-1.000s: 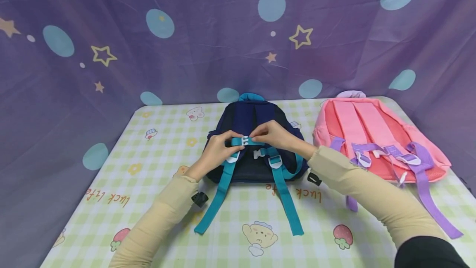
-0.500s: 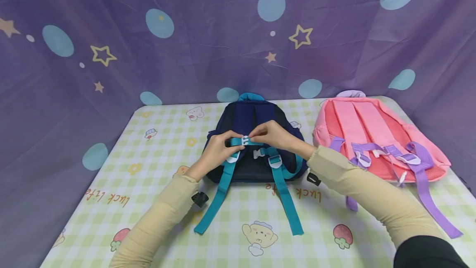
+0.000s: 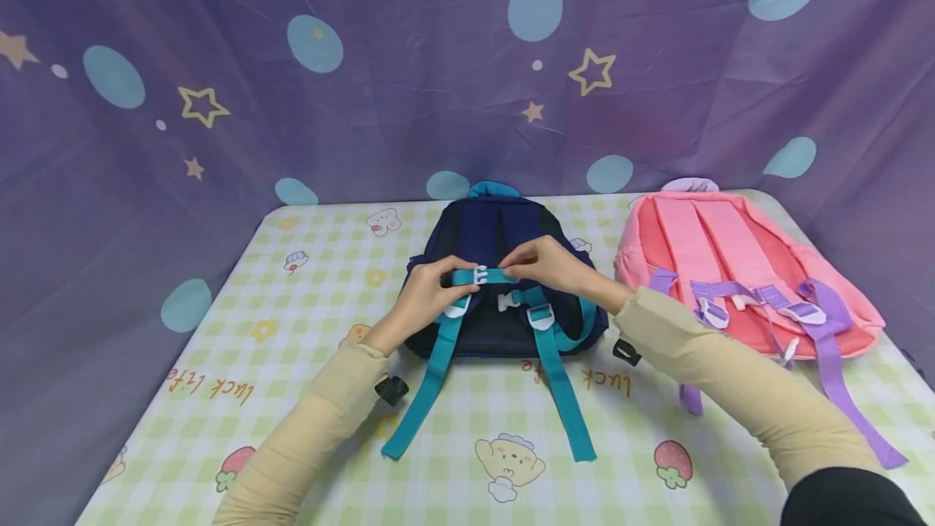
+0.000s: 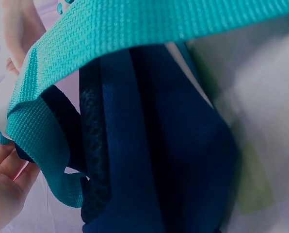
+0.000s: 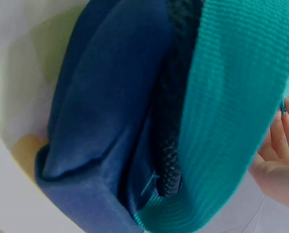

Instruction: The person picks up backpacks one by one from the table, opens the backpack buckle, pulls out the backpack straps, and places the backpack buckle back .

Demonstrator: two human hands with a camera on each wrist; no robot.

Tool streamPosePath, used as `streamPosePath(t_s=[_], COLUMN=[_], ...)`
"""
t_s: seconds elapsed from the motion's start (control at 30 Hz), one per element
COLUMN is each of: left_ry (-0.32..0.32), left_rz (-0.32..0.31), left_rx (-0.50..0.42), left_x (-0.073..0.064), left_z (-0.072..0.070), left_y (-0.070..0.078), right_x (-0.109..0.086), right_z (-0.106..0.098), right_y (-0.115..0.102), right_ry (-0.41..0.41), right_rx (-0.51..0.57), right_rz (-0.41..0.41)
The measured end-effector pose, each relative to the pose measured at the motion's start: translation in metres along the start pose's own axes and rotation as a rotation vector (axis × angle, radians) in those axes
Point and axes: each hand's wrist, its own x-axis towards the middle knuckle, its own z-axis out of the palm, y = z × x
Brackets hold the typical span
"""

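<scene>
In the head view a navy backpack (image 3: 478, 226) lies with its back panel up. Across its middle runs a teal chest strap (image 3: 499, 275) with a white buckle (image 3: 480, 275). My left hand (image 3: 426, 299) pinches the strap and buckle from the left, thumb below and index finger above. My right hand (image 3: 549, 266) pinches the strap to the right of the buckle. Another white clip (image 3: 507, 301) hangs on a short teal strap below. In the wrist views teal webbing (image 4: 110, 34) and the navy bag side (image 5: 101, 97) fill most of the picture.
A pink backpack (image 3: 701, 242) with purple straps (image 3: 840, 380) lies to the right. Two loose teal strap ends (image 3: 566, 404) stretch toward me over the checked tablecloth (image 3: 329, 445). A purple patterned curtain (image 3: 409, 104) hangs behind the table.
My right hand has slid slightly right along the strap, away from the buckle, so more teal webbing shows between them. The left hand has hardly moved.
</scene>
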Motion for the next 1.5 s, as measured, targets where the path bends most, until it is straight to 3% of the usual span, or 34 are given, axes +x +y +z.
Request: streamPosePath(t_s=[1.5], left_ry=[-0.004], left_rz=[-0.002], left_rx=[0.0], left_x=[0.0], left_z=[0.002], left_y=[0.002], right_x=[0.005], right_z=[0.01], right_y=[-0.009], right_ry=[-0.018], right_rx=[0.061], right_rz=[-0.03])
